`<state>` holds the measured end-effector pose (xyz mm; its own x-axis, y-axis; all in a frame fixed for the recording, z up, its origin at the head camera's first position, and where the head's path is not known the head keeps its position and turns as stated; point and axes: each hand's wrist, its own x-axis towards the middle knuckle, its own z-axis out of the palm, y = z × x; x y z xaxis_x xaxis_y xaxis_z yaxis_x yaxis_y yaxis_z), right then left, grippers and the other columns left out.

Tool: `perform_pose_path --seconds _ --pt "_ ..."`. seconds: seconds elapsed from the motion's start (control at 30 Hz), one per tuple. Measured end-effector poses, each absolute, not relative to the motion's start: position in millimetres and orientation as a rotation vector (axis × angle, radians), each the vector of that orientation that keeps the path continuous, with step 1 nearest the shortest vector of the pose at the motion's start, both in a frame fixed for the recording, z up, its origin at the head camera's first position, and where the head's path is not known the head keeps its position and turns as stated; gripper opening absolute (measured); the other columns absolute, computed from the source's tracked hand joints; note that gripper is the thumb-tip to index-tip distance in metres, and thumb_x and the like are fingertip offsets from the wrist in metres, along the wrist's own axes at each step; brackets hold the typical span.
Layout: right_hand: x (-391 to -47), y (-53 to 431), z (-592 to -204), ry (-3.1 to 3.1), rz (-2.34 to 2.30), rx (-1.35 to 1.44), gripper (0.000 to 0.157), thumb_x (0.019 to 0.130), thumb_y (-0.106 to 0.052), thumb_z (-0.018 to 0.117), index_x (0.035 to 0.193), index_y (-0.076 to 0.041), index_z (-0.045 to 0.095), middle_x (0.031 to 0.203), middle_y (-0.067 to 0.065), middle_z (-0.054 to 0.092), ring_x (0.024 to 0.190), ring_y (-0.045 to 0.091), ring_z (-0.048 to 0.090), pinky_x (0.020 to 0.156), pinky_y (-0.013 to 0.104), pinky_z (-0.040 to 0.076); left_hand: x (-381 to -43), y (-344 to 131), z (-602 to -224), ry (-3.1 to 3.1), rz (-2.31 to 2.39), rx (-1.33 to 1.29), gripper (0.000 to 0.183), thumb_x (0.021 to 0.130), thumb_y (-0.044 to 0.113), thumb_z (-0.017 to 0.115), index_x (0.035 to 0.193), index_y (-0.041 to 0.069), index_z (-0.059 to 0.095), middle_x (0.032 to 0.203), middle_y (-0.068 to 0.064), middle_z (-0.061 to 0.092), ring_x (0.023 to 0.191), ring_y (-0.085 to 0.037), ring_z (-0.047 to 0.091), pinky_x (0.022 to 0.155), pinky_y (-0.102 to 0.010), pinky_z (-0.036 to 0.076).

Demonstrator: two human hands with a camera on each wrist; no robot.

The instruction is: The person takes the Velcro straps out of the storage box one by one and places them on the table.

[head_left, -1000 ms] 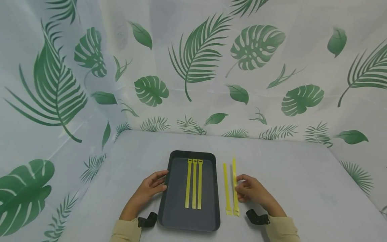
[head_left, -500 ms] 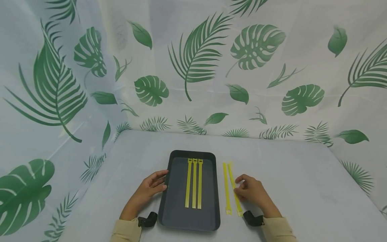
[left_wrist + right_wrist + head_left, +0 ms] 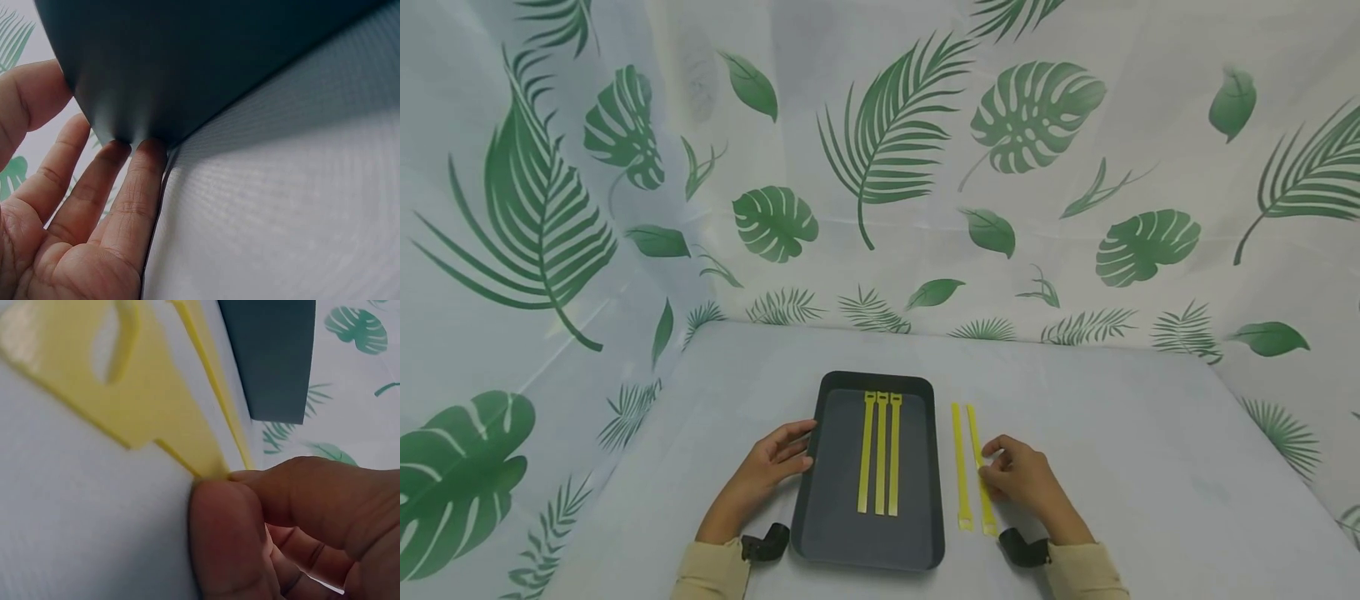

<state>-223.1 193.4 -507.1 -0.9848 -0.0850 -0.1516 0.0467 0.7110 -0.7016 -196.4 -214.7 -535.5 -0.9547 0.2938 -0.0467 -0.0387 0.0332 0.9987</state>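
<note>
A dark grey rectangular tray (image 3: 865, 546) bears three yellow hook-and-loop cable ties (image 3: 880, 458) side by side, slotted heads at the far end. My left hand (image 3: 769, 465) touches the tray's left side; in the left wrist view its extended fingertips (image 3: 150, 150) meet the tray's dark outer wall (image 3: 156, 69). Right of the tray, two more yellow ties lie with their heads toward me. Thumb and index finger of my right hand (image 3: 1024, 479) pinch the outer cable tie (image 3: 974, 433), which slants slightly. The other loose tie (image 3: 960, 467) lies between it and the tray.
Black wrist cameras sit at the left cuff (image 3: 766, 543) and the right cuff (image 3: 1024, 548). A white cloth (image 3: 1150, 450) covers the table. Behind and beside it rises a white curtain (image 3: 910, 242) printed with green leaves.
My right hand has moved slightly left, bringing the outer tie from raised and upright down beside the other loose one. Its head has swung a little left since half a second ago. The left hand stays put.
</note>
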Motion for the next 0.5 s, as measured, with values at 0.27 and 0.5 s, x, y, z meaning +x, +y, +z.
perform_pose_path --seconds 0.27,0.5 --pt "-226 194 -495 2.761 -1.089 -0.074 0.022 0.100 -0.008 0.075 0.118 0.002 0.065 0.082 0.003 0.069 0.064 0.017 0.068 0.061 0.034 0.052 -198 -215 -537 2.073 2.017 0.268 0.065 0.106 0.012 0.070 0.160 -0.010 0.040 0.168 -0.031 0.036 0.155 -0.050 0.037 0.117 -0.038 0.046" --pt "-236 188 -477 2.769 -1.221 -0.265 0.017 0.101 -0.003 0.073 0.116 0.004 0.068 0.088 0.007 0.070 0.067 0.018 0.073 0.062 0.033 0.059 -199 -218 -540 2.059 2.036 0.311 0.064 0.107 0.011 0.068 0.159 -0.012 0.039 0.168 -0.033 0.035 0.155 -0.053 0.035 0.108 -0.023 0.049"
